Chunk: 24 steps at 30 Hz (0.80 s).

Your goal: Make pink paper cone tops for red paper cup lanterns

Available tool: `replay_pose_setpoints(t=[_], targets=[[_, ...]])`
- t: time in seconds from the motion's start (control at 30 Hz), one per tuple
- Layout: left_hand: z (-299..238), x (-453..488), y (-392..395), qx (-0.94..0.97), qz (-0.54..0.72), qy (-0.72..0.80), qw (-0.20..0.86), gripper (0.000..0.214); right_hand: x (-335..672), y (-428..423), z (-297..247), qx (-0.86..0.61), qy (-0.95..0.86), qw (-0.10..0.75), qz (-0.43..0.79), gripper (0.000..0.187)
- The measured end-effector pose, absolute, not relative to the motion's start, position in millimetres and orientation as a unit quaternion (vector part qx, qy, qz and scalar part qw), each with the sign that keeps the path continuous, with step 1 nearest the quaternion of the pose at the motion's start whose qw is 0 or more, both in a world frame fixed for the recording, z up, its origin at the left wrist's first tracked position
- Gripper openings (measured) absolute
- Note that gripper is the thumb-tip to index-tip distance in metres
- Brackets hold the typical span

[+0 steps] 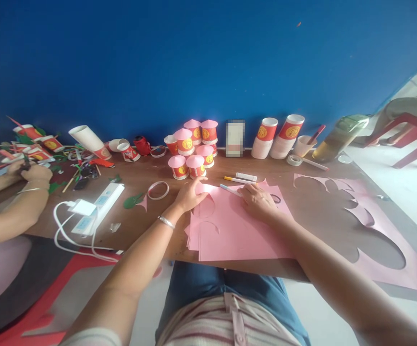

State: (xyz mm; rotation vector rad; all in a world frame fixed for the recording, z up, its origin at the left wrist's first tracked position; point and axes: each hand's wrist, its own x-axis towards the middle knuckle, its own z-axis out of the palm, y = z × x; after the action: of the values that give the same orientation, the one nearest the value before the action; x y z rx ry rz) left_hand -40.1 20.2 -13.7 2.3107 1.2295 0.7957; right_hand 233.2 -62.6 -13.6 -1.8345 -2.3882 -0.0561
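Pink paper sheets (244, 235) lie stacked at the table's front edge, with curved outlines drawn on their left part. At their upper left corner rests my left hand (189, 196), thumb and fingers apart, near small red paper cups (178, 168) with pink cone tops. My right hand (259, 201) lies over the upper right of the sheets. Its bent fingers are on the end of a white marker (231, 190) with a blue tip, which points left. A dark ring-shaped thing (276, 198) shows beside this hand, partly hidden.
A yellow-ended marker (239, 180) and a glue stick-like tube (246, 177) lie behind the paper. Cut pink paper (385, 266) spreads at right. A tape roll (158, 191) and power strip (98, 209) are left, near another person's hands (37, 173). Stacked cups (288, 137) stand behind.
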Motion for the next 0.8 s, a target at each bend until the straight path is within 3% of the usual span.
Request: replay_pose_setpoints(t=[0.23, 0.8], targets=[[-6, -42, 20, 0.805, 0.302, 0.409, 0.306, 0.031, 236, -61, -14, -0.616, -0.782, 0.088, -0.013, 0.026], [-9, -43, 25, 0.771, 0.313, 0.477, 0.284, 0.022, 248, -55, -24, -0.558, -0.818, 0.14, 0.003, 0.028]])
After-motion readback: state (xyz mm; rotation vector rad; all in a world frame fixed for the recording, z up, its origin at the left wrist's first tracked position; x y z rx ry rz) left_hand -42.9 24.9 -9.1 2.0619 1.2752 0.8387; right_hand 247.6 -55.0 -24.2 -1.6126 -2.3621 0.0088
